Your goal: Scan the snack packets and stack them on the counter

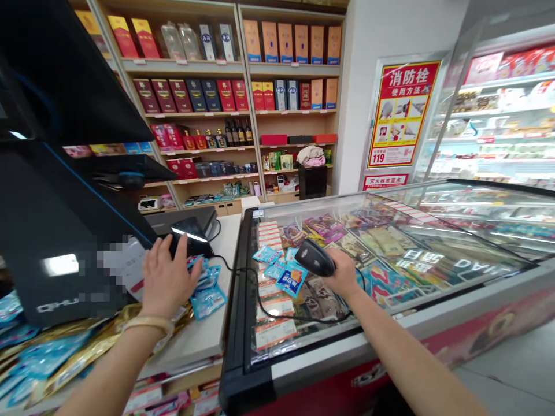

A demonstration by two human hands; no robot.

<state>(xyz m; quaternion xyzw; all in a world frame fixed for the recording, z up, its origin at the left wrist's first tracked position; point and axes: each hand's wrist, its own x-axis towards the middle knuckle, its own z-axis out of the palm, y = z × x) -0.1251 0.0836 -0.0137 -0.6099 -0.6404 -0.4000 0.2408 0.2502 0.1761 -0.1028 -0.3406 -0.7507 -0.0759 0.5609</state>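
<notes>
My right hand (343, 275) is shut around a black corded handheld barcode scanner (314, 257) above the glass lid of a chest freezer (390, 254). Its nose points down-left towards a blue snack packet (291, 278) on the glass. The scanner's black cable (277, 312) loops across the lid and the counter. My left hand (167, 277), fingers spread and holding nothing, lies on the white counter (203, 341). Its fingertips touch a black handheld device (191, 238), and several blue packets (208, 294) sit beside it.
A black cash register terminal (65, 231) rises at the left, with gold and blue packets (56, 358) piled below it. Behind stand wooden shelves of boxed liquor (208, 95). A red Chinese fire hydrant poster (403, 112) and a refrigerated display case (498, 115) are at the right.
</notes>
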